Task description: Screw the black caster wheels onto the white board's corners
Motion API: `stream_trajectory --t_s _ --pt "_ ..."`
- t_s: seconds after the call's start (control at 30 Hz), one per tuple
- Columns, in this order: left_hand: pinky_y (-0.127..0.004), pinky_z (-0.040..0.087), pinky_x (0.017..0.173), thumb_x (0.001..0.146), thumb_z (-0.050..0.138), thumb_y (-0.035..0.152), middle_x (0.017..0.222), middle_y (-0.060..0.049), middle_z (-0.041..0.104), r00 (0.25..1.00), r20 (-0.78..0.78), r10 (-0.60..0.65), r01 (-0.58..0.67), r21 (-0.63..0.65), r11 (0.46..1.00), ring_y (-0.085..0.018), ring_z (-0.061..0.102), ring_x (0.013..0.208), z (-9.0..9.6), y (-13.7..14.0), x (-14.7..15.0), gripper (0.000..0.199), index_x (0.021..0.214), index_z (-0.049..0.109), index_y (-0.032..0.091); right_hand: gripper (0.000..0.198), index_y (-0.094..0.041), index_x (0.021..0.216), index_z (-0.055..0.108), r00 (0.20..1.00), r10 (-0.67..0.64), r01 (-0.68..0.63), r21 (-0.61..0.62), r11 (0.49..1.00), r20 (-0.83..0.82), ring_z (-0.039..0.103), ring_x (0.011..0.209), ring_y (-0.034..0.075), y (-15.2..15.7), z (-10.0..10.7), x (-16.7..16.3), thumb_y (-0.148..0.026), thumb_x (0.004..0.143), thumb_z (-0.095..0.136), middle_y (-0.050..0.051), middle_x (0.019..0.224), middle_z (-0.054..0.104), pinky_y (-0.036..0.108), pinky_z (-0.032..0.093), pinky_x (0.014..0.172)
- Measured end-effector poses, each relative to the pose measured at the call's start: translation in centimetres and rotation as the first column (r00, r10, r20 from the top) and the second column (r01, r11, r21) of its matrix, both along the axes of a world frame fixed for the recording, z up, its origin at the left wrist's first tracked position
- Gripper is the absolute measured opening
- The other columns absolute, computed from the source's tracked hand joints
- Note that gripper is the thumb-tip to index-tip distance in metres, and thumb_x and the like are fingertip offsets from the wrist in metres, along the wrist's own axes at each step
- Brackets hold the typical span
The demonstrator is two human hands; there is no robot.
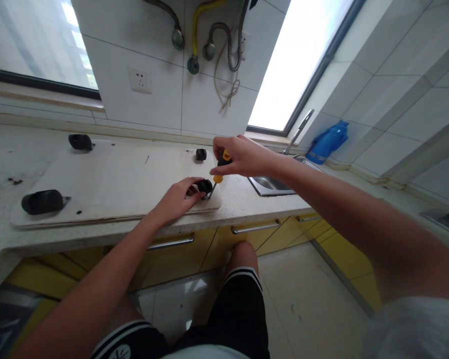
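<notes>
A white board [127,174] with rounded corners lies on the countertop, and black casters are fixed near its corners. My left hand [177,199] has its thumb and fingers closed around the near right caster [205,186]. In my right hand [234,157] is a screwdriver [219,178] with a yellow and black handle. It tilts down, its shaft reaching the base of that same caster; the screw under its tip is too small to make out. Behind it on the board stands another small black caster [201,154]. Larger ones, the near left caster [43,202] and the far left caster [80,142], sit at the other end.
A steel sink [271,184] with a tap [299,130] is set in the countertop [235,202] at right. Beyond it stands a blue bag-like item [327,142]. Yellow cabinets [209,244] with metal handles run below. Pipes, hoses and a socket [139,80] are on the tiled wall.
</notes>
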State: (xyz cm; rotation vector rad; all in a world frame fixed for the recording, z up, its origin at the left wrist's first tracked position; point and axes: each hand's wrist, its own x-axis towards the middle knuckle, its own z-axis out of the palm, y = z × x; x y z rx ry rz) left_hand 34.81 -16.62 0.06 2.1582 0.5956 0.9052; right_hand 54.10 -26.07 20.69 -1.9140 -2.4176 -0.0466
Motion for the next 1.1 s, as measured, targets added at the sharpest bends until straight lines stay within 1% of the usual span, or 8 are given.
stream_trajectory --t_s 0.1,0.23,0.4,0.53,0.7,0.83,1.0,1.1 --pt "-0.045 0.064 0.096 0.097 0.07 0.046 0.12 -0.01 0.082 1.0 0.007 -0.007 0.007 0.005 1.0 -0.027 0.078 0.097 0.0 0.0 0.0 0.052 0.143 0.071 0.02 0.047 -0.022 0.109 0.065 0.991 -0.128 0.125 0.088 0.988 0.026 0.061 0.086 0.024 -0.4 -0.4 -0.5 -0.066 0.095 0.076 0.008 0.097 0.074 0.038 0.038 0.07" --pt "-0.044 0.064 0.094 0.097 0.07 0.047 0.115 -0.01 0.083 1.0 0.008 -0.022 0.023 -0.017 1.0 -0.027 0.079 0.095 0.0 0.0 0.0 0.054 0.143 0.07 0.019 0.044 -0.024 0.117 0.063 0.988 0.131 -0.141 -0.123 0.982 -0.087 0.063 0.092 0.02 -0.6 -0.8 -0.6 -0.04 0.086 0.091 0.005 0.112 0.076 0.035 0.04 0.077" --pt "-0.045 0.063 0.095 0.097 0.07 0.046 0.116 -0.012 0.083 1.0 0.019 -0.02 0.02 -0.02 1.0 -0.027 0.078 0.095 -0.1 0.0 0.0 0.056 0.144 0.07 0.016 0.042 -0.021 0.103 0.061 0.994 -0.062 0.078 0.179 0.981 -0.091 0.051 0.076 0.018 0.0 -1.6 -0.3 -0.058 0.095 0.08 0.004 0.088 0.068 0.036 0.031 0.071" --pt "-0.045 0.063 0.094 0.096 0.072 0.047 0.117 -0.011 0.083 1.0 0.013 -0.01 0.01 -0.016 1.0 -0.027 0.078 0.095 0.0 0.1 0.0 0.056 0.143 0.071 0.017 0.045 -0.023 0.107 0.066 0.991 0.08 -0.081 -0.006 0.997 -0.109 0.054 0.079 0.017 0.3 -1.6 0.2 -0.054 0.087 0.091 0.002 0.093 0.07 0.035 0.035 0.075" --pt "-0.044 0.063 0.092 0.093 0.076 0.051 0.113 -0.009 0.083 0.999 0.033 -0.021 0.022 -0.023 1.0 -0.027 0.077 0.092 -0.3 0.4 -0.1 0.059 0.144 0.072 0.021 0.052 -0.022 0.082 0.056 0.979 0.003 0.064 0.32 0.945 -0.203 0.044 0.069 0.012 -0.1 -4.0 0.1 -0.066 0.093 0.081 -0.003 0.074 0.059 0.033 0.029 0.072" --pt "-0.044 0.063 0.093 0.093 0.076 0.053 0.114 -0.01 0.083 1.0 0.025 -0.018 0.018 -0.016 1.0 -0.027 0.077 0.093 -0.4 0.6 -0.1 0.06 0.144 0.071 0.021 0.059 -0.022 0.07 0.053 0.984 -0.005 0.078 0.405 0.911 -0.178 0.035 0.062 0.01 -0.9 -3.5 0.1 -0.07 0.092 0.08 -0.006 0.061 0.047 0.033 0.025 0.067" --pt "-0.042 0.062 0.091 0.09 0.081 0.055 0.11 -0.009 0.082 1.0 -0.015 0.021 -0.021 -0.012 1.0 -0.027 0.077 0.094 -0.3 0.4 0.1 0.064 0.142 0.072 0.02 0.054 -0.021 0.064 0.056 0.924 0.055 0.214 0.632 0.745 -0.378 0.037 0.058 0.01 -0.2 -2.6 3.6 -0.059 0.096 0.078 -0.006 0.057 0.046 0.033 0.028 0.062" --pt "-0.041 0.062 0.089 0.089 0.081 0.056 0.105 -0.008 0.082 0.997 -0.035 0.063 -0.064 -0.015 0.998 -0.027 0.077 0.091 -0.4 0.2 0.5 0.061 0.138 0.071 0.021 0.055 -0.021 0.066 0.06 0.688 0.142 0.535 0.629 0.565 -0.712 0.045 0.061 0.01 1.9 -6.5 6.7 -0.066 0.093 0.079 -0.004 0.06 0.053 0.03 0.035 0.063"
